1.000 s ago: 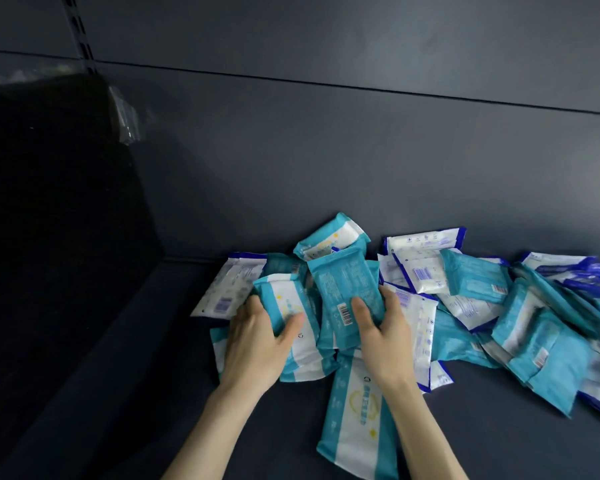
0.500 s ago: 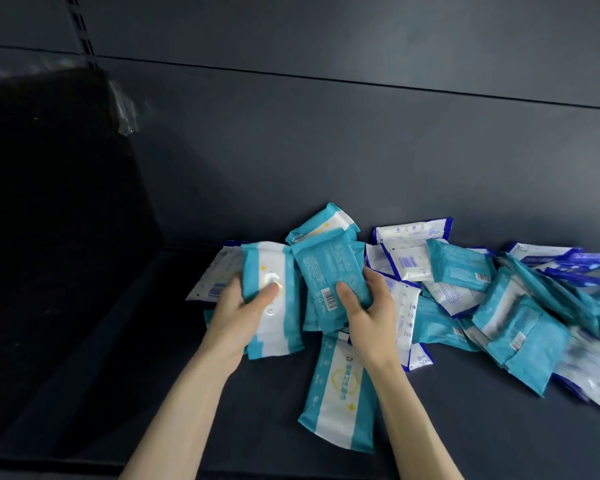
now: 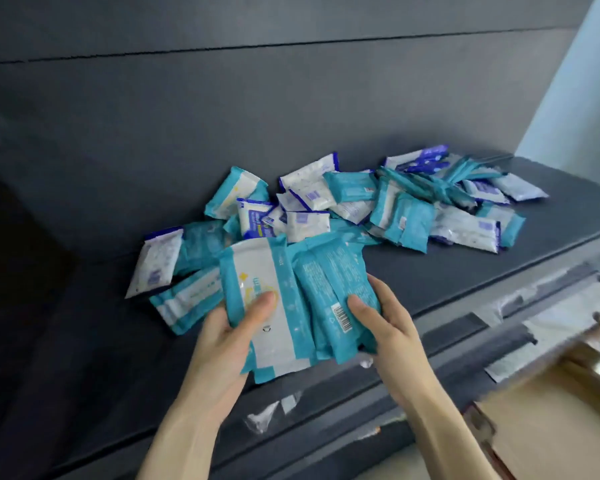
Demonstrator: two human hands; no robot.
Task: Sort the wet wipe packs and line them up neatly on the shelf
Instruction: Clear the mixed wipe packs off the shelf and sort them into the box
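Both hands hold teal packs (image 3: pixel 302 299) low in the middle: left hand (image 3: pixel 229 336) thumb pressed on top, right hand (image 3: pixel 383 318) wrapped round the side. They look soft, light and maybe slippery, so grab the flat sides.

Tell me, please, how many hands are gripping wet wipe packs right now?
2. The left hand grips the white-fronted teal pack; the right hand grips the barcode-side teal packs beside it, above the shelf's front edge. No other hands show.
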